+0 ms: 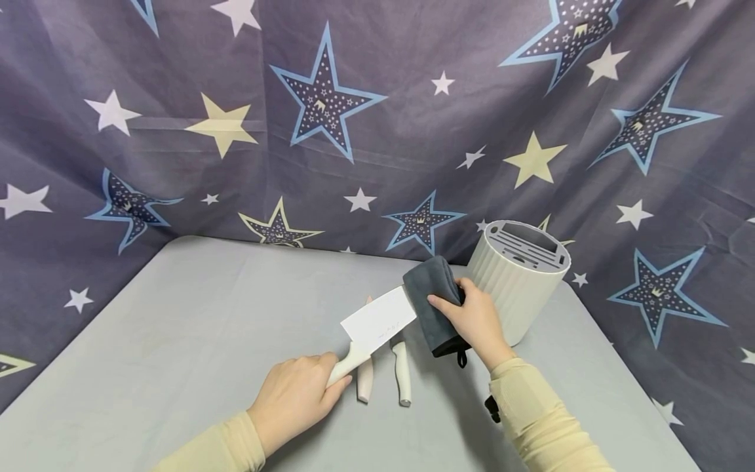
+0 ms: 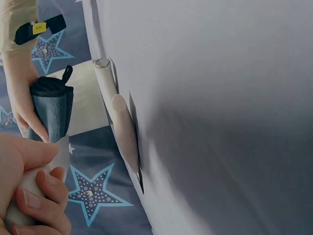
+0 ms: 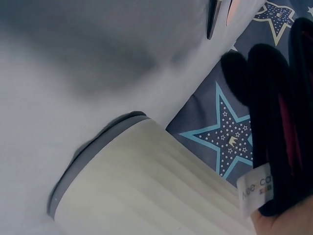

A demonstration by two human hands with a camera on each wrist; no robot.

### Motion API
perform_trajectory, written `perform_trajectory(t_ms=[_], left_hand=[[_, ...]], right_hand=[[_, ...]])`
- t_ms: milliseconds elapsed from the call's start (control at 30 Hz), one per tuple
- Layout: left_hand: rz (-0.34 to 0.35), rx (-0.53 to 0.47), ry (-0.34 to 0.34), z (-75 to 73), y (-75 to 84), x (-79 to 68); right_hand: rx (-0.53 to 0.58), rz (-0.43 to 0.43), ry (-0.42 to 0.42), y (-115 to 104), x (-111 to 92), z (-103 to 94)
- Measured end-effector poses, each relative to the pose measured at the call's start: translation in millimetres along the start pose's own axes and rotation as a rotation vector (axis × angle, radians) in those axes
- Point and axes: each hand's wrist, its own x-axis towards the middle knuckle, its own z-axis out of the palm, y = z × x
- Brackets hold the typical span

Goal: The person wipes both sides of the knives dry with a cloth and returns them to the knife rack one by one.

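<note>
The fingers (image 2: pixel 41 210) of the left hand (image 1: pixel 295 400) are curled snugly round the handle of a white cleaver (image 1: pixel 377 324), while the right hand (image 1: pixel 476 320) pinches a folded grey cloth (image 1: pixel 426 288) between thumb and fingers at the blade's front end; how far the blade runs into the fold cannot be told. The cleaver's long axis slants across the middle of the bench (image 1: pixel 194 347), handle toward the near left corner, front end toward the far right corner, its broad side facing up and the heel corner jutting to the far left. Below it lie a pink-handled knife (image 1: pixel 365 381) and a white-handled knife (image 1: pixel 402 373), their handle ends toward the near edge. A ribbed knife block (image 1: pixel 514 295) stands just beside the right hand, near the far right corner, leaving little room there; a broad stretch of bench runs from the left hand to the left edge. The far edge meets a star-patterned curtain (image 1: pixel 407 151). Only the head view shows the block's slotted top; the right wrist view adds its grey base rim, the cloth's reddish inner layer and a printed white tag (image 3: pixel 256 188); the left wrist view shows the left fingertips wrapped on the handle.
</note>
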Motion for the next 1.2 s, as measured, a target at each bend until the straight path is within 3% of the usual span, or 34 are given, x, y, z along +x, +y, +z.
perform_trajectory(t_ms=[567, 1200], left_hand=[[0.017, 0.012, 0.025, 2.5, -2.1, -1.7], [0.018, -0.001, 0.047, 8.0, -4.4, -5.4]], right_hand=[[-0.008, 0.031, 0.036, 9.0, 3.3, -2.9], [0.033, 0.027, 0.011, 3.7, -0.1, 4.9]])
